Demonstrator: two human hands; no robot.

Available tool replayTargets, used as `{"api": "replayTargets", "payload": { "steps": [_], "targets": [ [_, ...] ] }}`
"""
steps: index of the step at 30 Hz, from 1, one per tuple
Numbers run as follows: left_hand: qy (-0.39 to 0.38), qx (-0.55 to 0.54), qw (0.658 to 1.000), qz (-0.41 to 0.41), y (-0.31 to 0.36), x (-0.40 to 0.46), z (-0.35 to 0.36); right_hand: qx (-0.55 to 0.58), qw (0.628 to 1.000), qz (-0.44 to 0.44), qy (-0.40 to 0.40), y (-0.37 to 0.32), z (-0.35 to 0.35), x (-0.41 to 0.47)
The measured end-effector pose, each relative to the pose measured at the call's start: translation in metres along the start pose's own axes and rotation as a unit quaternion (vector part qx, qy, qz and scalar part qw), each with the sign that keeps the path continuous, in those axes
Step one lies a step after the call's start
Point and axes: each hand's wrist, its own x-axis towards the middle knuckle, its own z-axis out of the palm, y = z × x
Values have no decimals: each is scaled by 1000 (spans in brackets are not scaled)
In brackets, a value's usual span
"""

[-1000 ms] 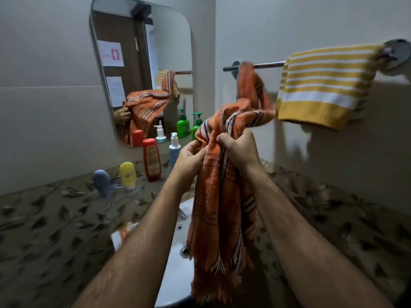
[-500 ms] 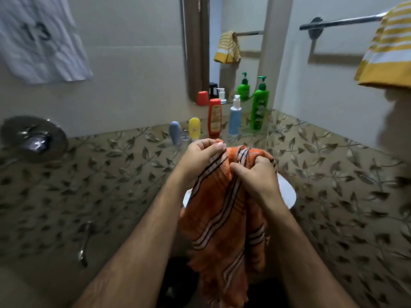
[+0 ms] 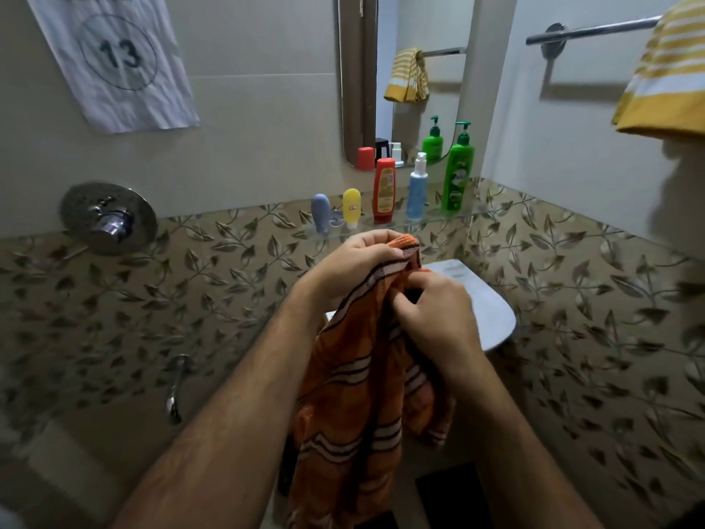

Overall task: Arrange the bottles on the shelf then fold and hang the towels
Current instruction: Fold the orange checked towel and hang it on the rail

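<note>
Orange towel (image 3: 354, 383) hangs bunched in front of me, off the rail (image 3: 595, 30) it was draped over 1 second ago. Left hand (image 3: 354, 257) grips its top edge, fingers curled round the cloth; right hand (image 3: 438, 318) pinches the neighbouring folds, hunting for a corner. I judge folding comes next. Beyond my hands, 5 bottles (image 3: 383, 190) stand lined up on the glass shelf (image 3: 431, 219). Farther right, the yellow towel (image 3: 663, 78) hangs folded on the rail.

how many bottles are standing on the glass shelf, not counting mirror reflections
5, in a row left to right: blue tube, yellow tube, red bottle, blue pump bottle, green pump bottle. None seems hidden.
</note>
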Motion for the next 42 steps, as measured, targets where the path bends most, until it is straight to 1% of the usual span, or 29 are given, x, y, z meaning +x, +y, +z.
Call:
{"api": "replayTargets", "payload": {
  "steps": [1, 2, 3, 4, 6, 8, 10, 11, 12, 14, 20, 22, 24, 25, 26, 28, 31, 33, 37, 39, 40, 42],
  "targets": [
    [0, 1, 1000, 10, 5, -1, 0, -20, 998, -25, 62, -2, -4, 1],
    [-2, 9, 1000, 17, 11, -1, -1, -10, 993, -41, 110, -3, -6, 4],
    [-7, 19, 1000, 18, 16, -2, -3, 18, 990, -46, 134, -3, -8, 9],
    [-14, 33, 999, 14, 23, -2, -6, 52, 990, -46, 124, -3, -10, 17],
    [-39, 81, 996, 9, 36, -2, -12, 104, 994, -24, 26, -1, -15, 35],
    [-56, 122, 991, 24, 48, -1, -18, 153, 984, -18, -84, 3, -23, 54],
    [-34, 135, 989, 47, 57, 1, -24, 249, 950, -9, -185, 7, -30, 72],
    [-11, 134, 989, 54, 59, 3, -27, 296, 932, 3, -209, 9, -33, 79],
    [9, 131, 990, 56, 60, 5, -31, 330, 920, 14, -210, 10, -35, 86],
    [33, 128, 990, 40, 53, 9, -39, 362, 913, 30, -187, 16, -39, 100],
    [88, 145, 979, -109, -9, 10, -54, 401, 901, 78, -146, 48, -35, 128],
    [156, 101, 977, -101, -32, 8, -47, 403, 901, 89, -134, 61, -35, 137],
    [245, 38, 968, -50, -47, 11, -39, 359, 920, 71, -138, 74, -34, 143],
    [275, 18, 961, -20, -48, 15, -34, 320, 935, 52, -146, 80, -32, 145],
    [292, 14, 956, -1, -46, 19, -27, 282, 946, 38, -157, 86, -29, 146],
    [304, 66, 950, -10, -42, 28, -20, 240, 950, 34, -197, 94, -23, 144],
    [290, 154, 942, -75, -40, 36, -14, 251, 925, 56, -278, 107, -17, 143],
    [273, 189, 938, -103, -45, 35, -15, 315, 897, 96, -295, 116, -18, 142],
    [251, 175, 942, -140, -61, 26, -15, 427, 850, 196, -238, 133, -21, 152],
    [240, 182, 941, -153, -72, 24, -15, 462, 826, 234, -222, 133, -18, 158],
    [250, 175, 941, -148, -78, 23, -16, 471, 819, 246, -215, 132, -15, 160],
    [303, 125, 937, -120, -95, 23, -22, 481, 815, 258, -193, 130, -7, 165]
  ]
}}
